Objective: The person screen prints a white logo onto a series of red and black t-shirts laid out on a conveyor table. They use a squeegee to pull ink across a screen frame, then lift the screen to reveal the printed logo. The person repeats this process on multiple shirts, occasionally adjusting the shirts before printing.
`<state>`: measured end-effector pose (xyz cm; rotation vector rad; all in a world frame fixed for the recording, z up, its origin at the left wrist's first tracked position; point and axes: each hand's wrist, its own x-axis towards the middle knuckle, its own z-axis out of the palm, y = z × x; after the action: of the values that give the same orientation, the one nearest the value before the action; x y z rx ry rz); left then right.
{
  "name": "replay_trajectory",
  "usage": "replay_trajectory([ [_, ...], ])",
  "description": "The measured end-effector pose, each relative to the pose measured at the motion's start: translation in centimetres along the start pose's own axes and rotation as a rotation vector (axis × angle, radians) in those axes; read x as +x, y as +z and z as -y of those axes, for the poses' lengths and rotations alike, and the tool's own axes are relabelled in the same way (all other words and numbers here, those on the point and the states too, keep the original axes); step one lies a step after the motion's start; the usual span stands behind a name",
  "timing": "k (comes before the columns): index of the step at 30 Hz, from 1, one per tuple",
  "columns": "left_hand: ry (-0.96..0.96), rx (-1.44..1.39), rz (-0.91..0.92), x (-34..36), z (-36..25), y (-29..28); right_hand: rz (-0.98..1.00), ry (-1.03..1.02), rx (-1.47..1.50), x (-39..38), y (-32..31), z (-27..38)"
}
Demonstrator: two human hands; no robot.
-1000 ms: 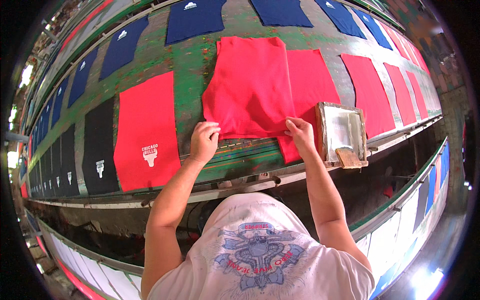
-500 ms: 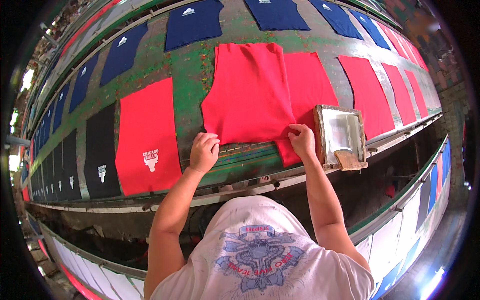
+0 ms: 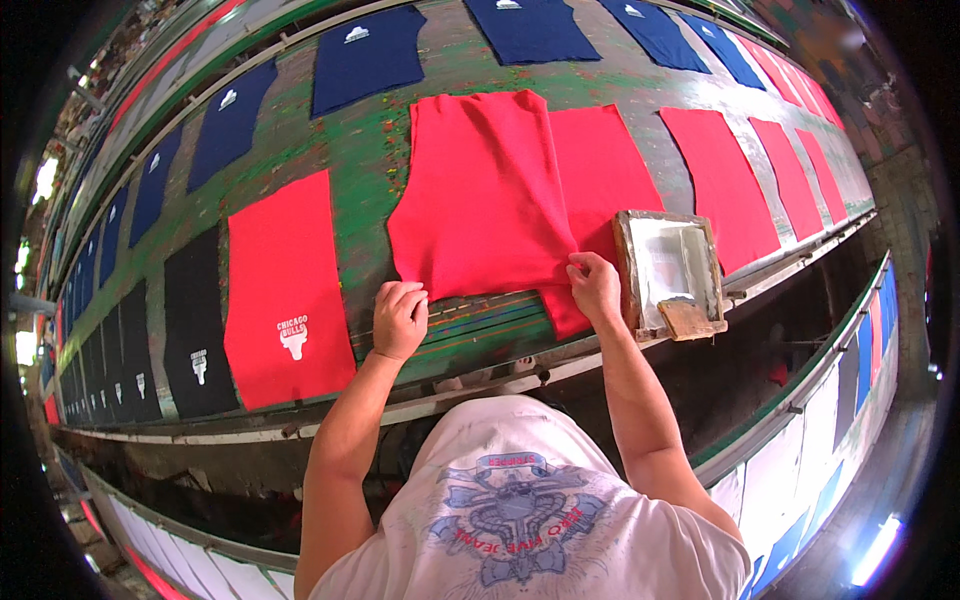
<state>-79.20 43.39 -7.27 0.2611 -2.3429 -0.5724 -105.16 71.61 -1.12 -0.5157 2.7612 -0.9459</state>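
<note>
Both hands pinch the near hem of a red cloth [image 3: 480, 200] — left hand [image 3: 400, 318], right hand [image 3: 595, 287]; it lies near the table's [image 3: 370, 170] front edge, long axis running away, green room leftward; frame [image 3: 668, 272] crowds the right.

We see a plain red shirt [image 3: 480, 190] lying flat but askew, overlapping another red piece [image 3: 600, 180].

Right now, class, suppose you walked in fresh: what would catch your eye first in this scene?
A loose red cloth lies mid-table on the long green printing table, its lower corners held by the left hand and right hand. Flat red panels and navy panels line the table; a wooden-framed screen sits beside the right hand.
</note>
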Motion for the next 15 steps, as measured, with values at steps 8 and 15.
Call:
replay_trajectory([
  [8,0.037,-0.003,-0.009,-0.1,0.1,0.2,-0.005,0.142,-0.213,-0.1,-0.2,0.8],
  [15,0.024,0.023,0.013,0.3,-0.3,-0.1,0.038,0.022,-0.230,0.5,-0.4,1.0],
])
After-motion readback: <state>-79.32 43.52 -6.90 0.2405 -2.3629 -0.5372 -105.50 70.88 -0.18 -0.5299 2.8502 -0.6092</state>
